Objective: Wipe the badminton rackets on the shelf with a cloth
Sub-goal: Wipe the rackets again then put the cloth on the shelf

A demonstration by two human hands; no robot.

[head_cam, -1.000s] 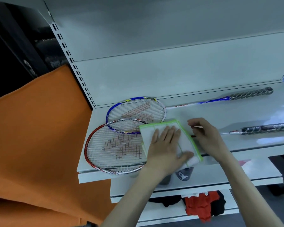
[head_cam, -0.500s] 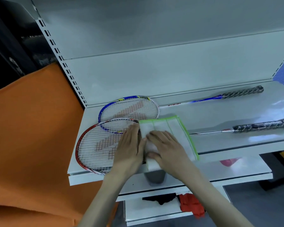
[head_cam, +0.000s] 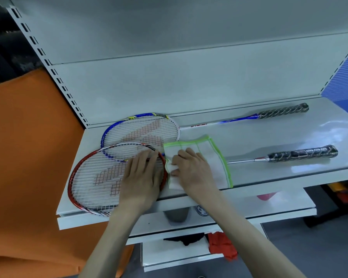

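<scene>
Two badminton rackets lie on the white shelf [head_cam: 269,137]. The red-framed racket [head_cam: 92,177] is nearest, its head at the shelf's left front and its shaft and dark grip running right. The blue-framed racket [head_cam: 141,129] lies behind it, partly under the red frame. A white cloth with a green border [head_cam: 215,155] covers the red racket's throat. My left hand [head_cam: 141,177] rests flat on the red racket's strings and right rim. My right hand [head_cam: 193,169] sits on the cloth, fingers bent and bunching its left edge.
An orange fabric panel [head_cam: 28,157] stands left of the shelf unit. A blue panel [head_cam: 342,81] is at the far right. Lower shelves hold a grey cup [head_cam: 176,216], black and red garments [head_cam: 219,242], and a pink item [head_cam: 265,196].
My left hand slid off the cloth leftward onto the red racket's strings. My right hand moved from the shaft onto the cloth and now bunches its left edge.
</scene>
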